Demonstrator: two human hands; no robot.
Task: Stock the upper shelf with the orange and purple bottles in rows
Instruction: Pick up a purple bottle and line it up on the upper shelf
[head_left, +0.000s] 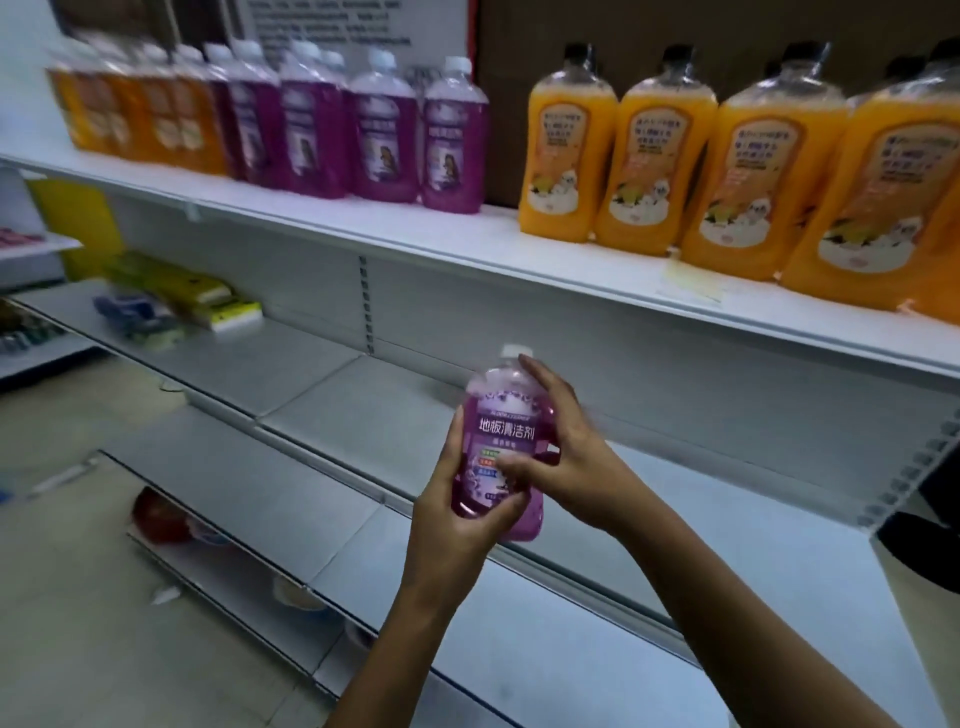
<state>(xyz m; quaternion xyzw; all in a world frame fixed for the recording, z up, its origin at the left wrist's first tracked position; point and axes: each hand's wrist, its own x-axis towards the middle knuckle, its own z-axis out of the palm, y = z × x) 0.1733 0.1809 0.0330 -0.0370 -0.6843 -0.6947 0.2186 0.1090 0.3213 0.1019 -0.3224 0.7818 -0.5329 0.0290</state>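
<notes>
While both hands meet in front of the shelving, they share one purple bottle (498, 447), held upright with a slight tilt, white cap up, label toward the camera. The left hand (457, 512) cups its lower part from the left, fingers curled round the base and thumb running up the side. The right hand (558, 457) grips it from the right, fingers wrapped behind the shoulder and thumb pressed across the label. The bottle is in the air, over the bare grey middle shelf (363, 395) and well below the upper shelf (467, 244).

Lower left, a red bowl (158, 517) sits on the bottom shelf. Farther left on the middle shelf lie yellow packs (192, 288), blurred.

On the upper shelf, large orange bottles (654, 150) with black caps stand in a row at right, touching one another. Left of them, after a gap, smaller purple bottles (384, 135) with white caps stand in rows, and beyond those, at the far left, small orange ones (130, 114), blurred. A brown board (727, 31) backs the large bottles.
</notes>
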